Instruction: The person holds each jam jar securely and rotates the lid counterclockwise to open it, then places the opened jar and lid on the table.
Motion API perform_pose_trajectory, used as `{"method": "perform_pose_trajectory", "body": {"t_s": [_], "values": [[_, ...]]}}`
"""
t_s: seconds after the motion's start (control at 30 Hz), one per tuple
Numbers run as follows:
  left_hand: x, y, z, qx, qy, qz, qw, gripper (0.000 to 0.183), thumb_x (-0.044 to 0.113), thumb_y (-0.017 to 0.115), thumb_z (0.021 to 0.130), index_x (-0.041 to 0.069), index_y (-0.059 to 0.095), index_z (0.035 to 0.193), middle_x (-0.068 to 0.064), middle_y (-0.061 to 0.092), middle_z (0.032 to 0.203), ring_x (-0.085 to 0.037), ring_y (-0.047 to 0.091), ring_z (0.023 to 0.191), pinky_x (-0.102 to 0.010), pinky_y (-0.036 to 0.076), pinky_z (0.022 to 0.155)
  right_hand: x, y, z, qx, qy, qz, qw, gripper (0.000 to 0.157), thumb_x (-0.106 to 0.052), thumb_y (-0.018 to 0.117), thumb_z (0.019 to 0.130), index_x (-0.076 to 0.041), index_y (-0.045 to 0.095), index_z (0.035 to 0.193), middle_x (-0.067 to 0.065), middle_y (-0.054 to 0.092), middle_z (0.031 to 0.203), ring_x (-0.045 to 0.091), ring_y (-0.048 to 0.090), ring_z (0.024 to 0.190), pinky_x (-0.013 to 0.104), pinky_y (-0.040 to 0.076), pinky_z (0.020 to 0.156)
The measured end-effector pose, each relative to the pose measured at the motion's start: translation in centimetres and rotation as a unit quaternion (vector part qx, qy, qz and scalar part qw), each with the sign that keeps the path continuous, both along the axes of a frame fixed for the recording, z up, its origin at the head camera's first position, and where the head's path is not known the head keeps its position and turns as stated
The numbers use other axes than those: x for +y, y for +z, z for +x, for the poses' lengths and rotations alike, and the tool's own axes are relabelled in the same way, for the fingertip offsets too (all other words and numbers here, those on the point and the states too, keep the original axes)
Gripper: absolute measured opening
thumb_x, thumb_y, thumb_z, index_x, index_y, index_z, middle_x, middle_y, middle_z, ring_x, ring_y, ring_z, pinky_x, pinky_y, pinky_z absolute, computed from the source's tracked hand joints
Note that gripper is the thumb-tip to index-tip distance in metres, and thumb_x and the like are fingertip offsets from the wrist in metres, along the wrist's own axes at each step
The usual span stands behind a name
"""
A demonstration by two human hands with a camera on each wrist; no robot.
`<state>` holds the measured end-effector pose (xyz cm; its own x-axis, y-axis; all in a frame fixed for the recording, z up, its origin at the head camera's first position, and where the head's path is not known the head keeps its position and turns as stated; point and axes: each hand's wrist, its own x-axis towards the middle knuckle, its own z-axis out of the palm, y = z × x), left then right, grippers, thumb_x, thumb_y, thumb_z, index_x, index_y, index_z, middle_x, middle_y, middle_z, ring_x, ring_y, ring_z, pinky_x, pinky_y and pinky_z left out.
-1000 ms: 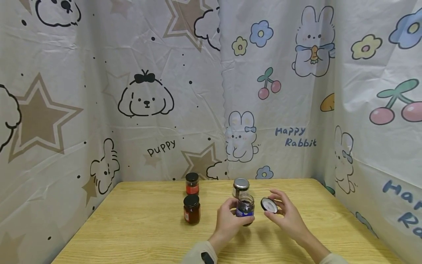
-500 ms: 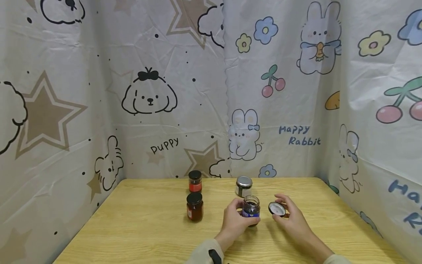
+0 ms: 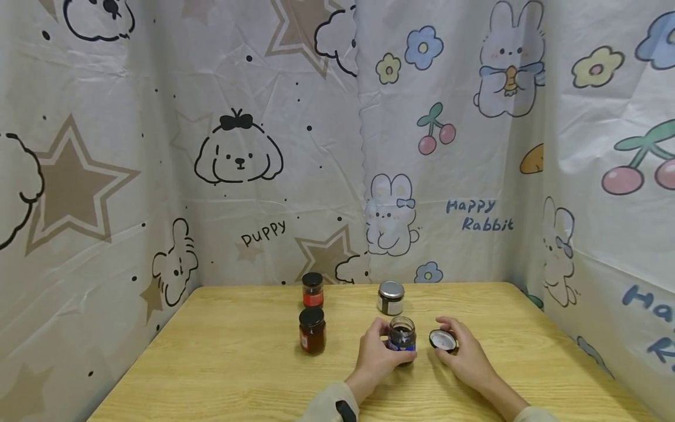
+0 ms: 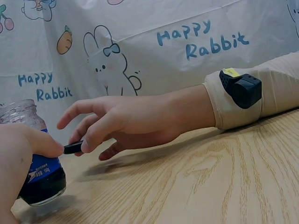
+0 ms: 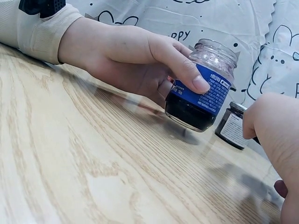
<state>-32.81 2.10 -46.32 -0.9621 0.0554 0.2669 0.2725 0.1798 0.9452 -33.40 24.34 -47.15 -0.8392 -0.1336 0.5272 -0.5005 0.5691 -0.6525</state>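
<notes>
My left hand (image 3: 377,354) grips a glass jar (image 5: 205,88) with a blue label and dark contents, thumb across the label. The jar's mouth is uncovered and faces up. In the right wrist view its base shows close over the table, a shadow beneath. To its right, my right hand (image 3: 469,360) pinches a round black-edged lid (image 3: 443,340) between thumb and fingers, its pale inner side turned up toward the head camera. Seen edge-on, the lid (image 4: 73,148) is a thin dark disc in the left wrist view. A gap separates lid and jar in the head view.
Behind the held jar stands a silver-lidded jar (image 3: 391,299) with a pale label. Two black-lidded jars are at the left: a red-brown one (image 3: 313,331) nearer, a red-labelled one (image 3: 313,291) farther back. Patterned curtains (image 3: 327,146) surround the wooden table (image 3: 227,363).
Both hands, with the jar and the lid, have shifted slightly right relative to the standing jars, then come down a little in the head view. The head view itself has shifted slightly.
</notes>
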Motion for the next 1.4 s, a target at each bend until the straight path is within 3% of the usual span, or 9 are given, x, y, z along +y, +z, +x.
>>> {"method": "perform_pose_trajectory", "body": {"t_s": [0.47,0.87,1.2,1.4], "values": [[0.41,-0.40,-0.05,-0.013,-0.011,-0.027,0.9995,0.054,0.009,0.098,0.068,0.013,0.057,0.103,-0.001,0.065,0.112,-0.017,0.065,0.100,-0.044,0.054,0.091,-0.10,-0.29,0.10,-0.066,-0.001,0.047,0.997,0.062,0.004,0.080,0.079,-0.004,0.058,0.137,0.014,0.061,0.119,0.028,0.058,0.111,0.050,0.047,0.094],[0.39,-0.66,-0.43,-0.010,-0.008,-0.048,0.9988,0.055,0.013,0.098,0.070,0.015,0.057,0.107,-0.001,0.064,0.114,-0.021,0.063,0.108,-0.049,0.051,0.096,-0.15,-0.21,0.32,-0.090,-0.008,0.075,0.993,0.064,0.001,0.077,0.080,-0.007,0.057,0.140,0.016,0.059,0.123,0.031,0.058,0.115,0.055,0.046,0.097],[0.00,-0.86,-0.48,0.012,-0.035,-0.088,0.9955,0.058,0.022,0.093,0.080,0.015,0.057,0.125,-0.005,0.065,0.123,-0.025,0.063,0.115,-0.050,0.051,0.098,-0.03,-0.52,0.25,-0.095,-0.021,0.103,0.990,0.065,0.001,0.077,0.078,-0.005,0.057,0.140,0.017,0.058,0.123,0.036,0.058,0.115,0.058,0.047,0.096],[-0.26,-1.00,-0.26,-0.007,-0.045,-0.092,0.9947,0.064,0.025,0.090,0.083,0.013,0.053,0.134,-0.008,0.065,0.126,-0.027,0.064,0.116,-0.051,0.051,0.099,-0.30,-1.01,0.27,-0.089,-0.051,0.152,0.983,0.061,-0.008,0.078,0.080,-0.006,0.060,0.138,0.013,0.058,0.121,0.034,0.061,0.110,0.060,0.048,0.091]]}}
